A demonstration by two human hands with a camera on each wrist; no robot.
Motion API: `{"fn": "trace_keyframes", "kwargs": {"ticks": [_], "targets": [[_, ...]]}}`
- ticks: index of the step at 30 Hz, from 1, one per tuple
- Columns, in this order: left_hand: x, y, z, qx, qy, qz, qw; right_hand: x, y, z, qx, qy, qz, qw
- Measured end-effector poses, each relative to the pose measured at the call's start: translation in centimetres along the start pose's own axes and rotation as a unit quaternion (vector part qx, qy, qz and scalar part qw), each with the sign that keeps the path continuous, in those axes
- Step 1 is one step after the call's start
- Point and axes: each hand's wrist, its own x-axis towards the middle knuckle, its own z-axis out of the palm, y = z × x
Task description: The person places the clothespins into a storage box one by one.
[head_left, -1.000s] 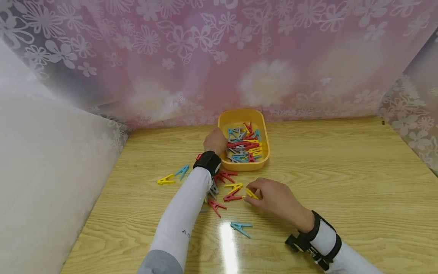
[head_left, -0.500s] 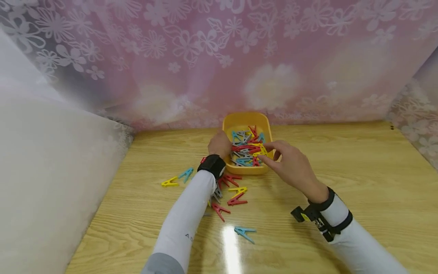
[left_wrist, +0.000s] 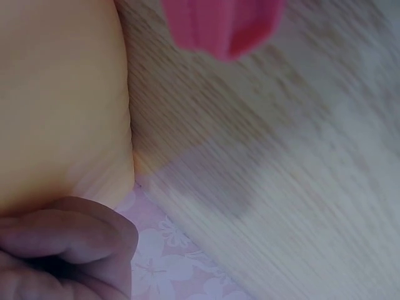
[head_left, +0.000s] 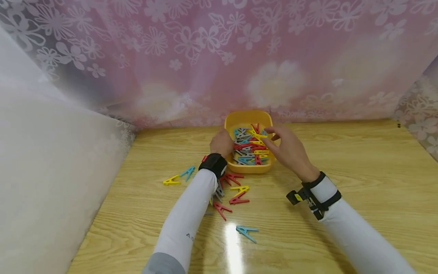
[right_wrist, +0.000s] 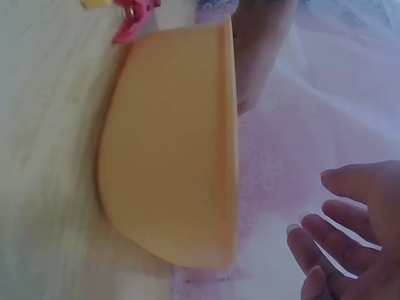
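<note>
Most of the clothespins already lie heaped in the yellow tray, a mix of red, yellow, blue and grey ones filling it from its near wall almost to the far one. The right hand hovers over the tray's right rim with its fingers spread apart and relaxed, holding nothing; a yellow clothespin lies on top of the heap just under the fingertips. The left hand rests against the tray's left wall, steadying it; its fingers look curled against the outer wall, though the wrist view is too blurred to say how firmly. What is left sits on the tabletop in front of the tray: a loose cluster just before its near wall, partly hidden by the left sleeve, with red clothespins, a yellow one, another red, a grey one and one more red. Farther out from the tray lies a blue clothespin, and well to the tray's left a blue and yellow pair. By this count roughly eight or nine remain outside, so the gathering looks mostly done.
</note>
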Motion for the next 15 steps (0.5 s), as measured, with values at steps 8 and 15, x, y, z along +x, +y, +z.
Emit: {"fn": "trace_keyframes", "kwargs": {"ticks": [8,15], "targets": [[0.1,0.0,0.1,0.007,0.002,0.004,1.0000,-3.0,0.2,0.3,0.015,-0.009,0.004,1.000],[0.2,-0.1,0.4,0.008,0.001,0.009,0.9999,-5.9,-0.4,0.5,0.025,-0.032,-0.002,0.999]]}}
